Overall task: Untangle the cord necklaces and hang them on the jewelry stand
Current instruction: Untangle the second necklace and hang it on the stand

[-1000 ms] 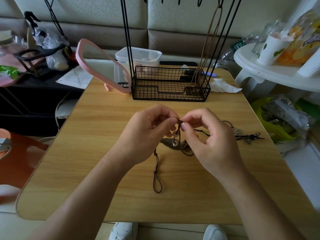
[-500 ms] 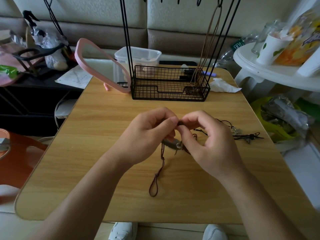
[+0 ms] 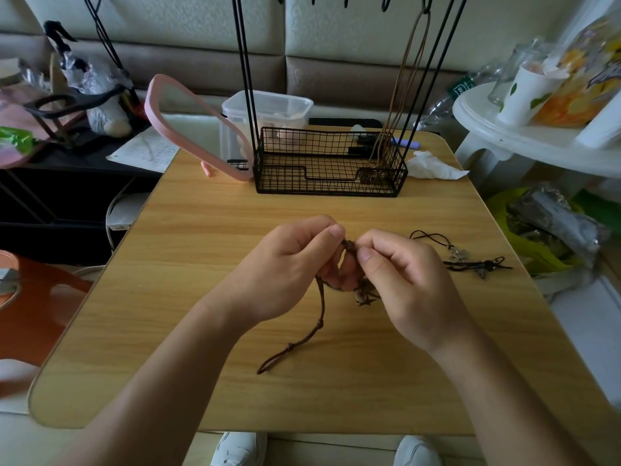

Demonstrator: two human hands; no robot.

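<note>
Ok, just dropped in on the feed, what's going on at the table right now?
A person is working a tangle out of a brown cord necklace. The left hand and right hand pinch it together just above the wooden table, its looped tail trailing onto the tabletop. A black cord necklace lies untouched to the right. One tan cord necklace already hangs on the jewelry stand at the back.

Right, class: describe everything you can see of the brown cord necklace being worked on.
The brown cord necklace looks like thin dark-brown leather or waxed cord with small knots along it. Its upper part is pinched between the left hand and right hand above the wooden table. One looped end trails toward the viewer and lies on the tabletop. A small pendant cluster hangs below the fingers, its details unclear.
</note>
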